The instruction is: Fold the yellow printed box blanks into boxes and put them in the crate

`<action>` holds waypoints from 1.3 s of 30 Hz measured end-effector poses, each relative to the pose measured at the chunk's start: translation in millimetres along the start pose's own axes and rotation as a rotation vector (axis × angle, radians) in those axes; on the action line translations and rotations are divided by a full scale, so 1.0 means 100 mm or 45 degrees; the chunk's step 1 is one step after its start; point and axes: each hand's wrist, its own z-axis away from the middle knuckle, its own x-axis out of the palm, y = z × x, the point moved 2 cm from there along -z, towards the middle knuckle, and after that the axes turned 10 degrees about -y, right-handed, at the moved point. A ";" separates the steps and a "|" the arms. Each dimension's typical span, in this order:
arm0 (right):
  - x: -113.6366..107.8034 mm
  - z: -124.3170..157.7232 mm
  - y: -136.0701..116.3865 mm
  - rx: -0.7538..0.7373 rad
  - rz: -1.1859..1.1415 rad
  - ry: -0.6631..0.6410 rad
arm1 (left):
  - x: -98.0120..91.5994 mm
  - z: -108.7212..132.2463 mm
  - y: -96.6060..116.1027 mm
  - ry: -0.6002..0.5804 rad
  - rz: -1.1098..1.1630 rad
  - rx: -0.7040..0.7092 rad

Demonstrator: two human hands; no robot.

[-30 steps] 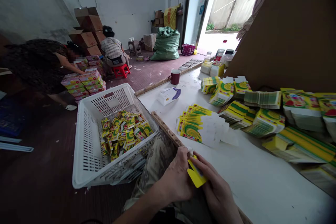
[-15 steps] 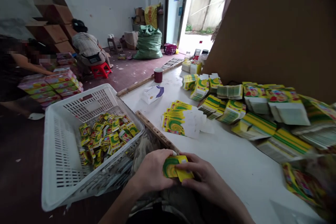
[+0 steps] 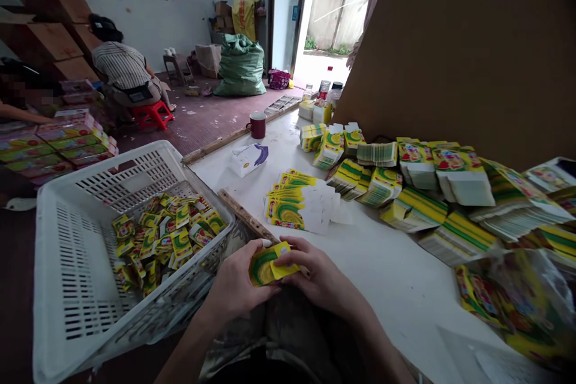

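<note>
Between my two hands, low over my lap at the table edge, is a small yellow and green printed box (image 3: 261, 266). My left hand (image 3: 234, 279) wraps round its left side. The fingers and thumb of my right hand (image 3: 317, 276) pinch the yellow flap end of the box. Just beyond my hands, a fanned row of flat yellow cartons with white flaps (image 3: 288, 207) lies on the white table (image 3: 360, 264). To my left, a white plastic basket (image 3: 54, 240) holds a heap of small filled yellow boxes (image 3: 171, 231).
Stacks of flat cartons (image 3: 414, 210) line the right of the table beside a clear plastic bag (image 3: 535, 294). A tissue pack (image 3: 249, 159) and maroon mug (image 3: 257, 126) stand farther off. A person on a red stool (image 3: 153, 115) sits by cardboard boxes (image 3: 58, 3); another person's arm (image 3: 20, 113) is far left.
My view has turned slightly right, so most things sit farther left in it. Both hands still hold the yellow box, with little change in grip.
</note>
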 end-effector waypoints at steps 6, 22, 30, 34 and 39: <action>0.10 0.13 0.12 0.084 0.053 -0.096 | 0.07 0.01 -0.03 -0.104 -0.139 0.008; 0.14 0.31 0.16 0.106 0.058 -0.038 | 0.20 0.04 0.04 -0.149 -0.256 0.011; 0.24 0.26 0.22 0.064 0.003 0.110 | 0.20 -0.01 -0.01 0.001 -0.252 0.100; 0.27 0.25 0.23 0.028 0.074 0.271 | 0.23 -0.05 0.01 0.081 -0.168 0.129; 0.15 0.26 0.17 -0.024 0.042 0.067 | 0.17 -0.06 0.04 -0.030 -0.087 0.132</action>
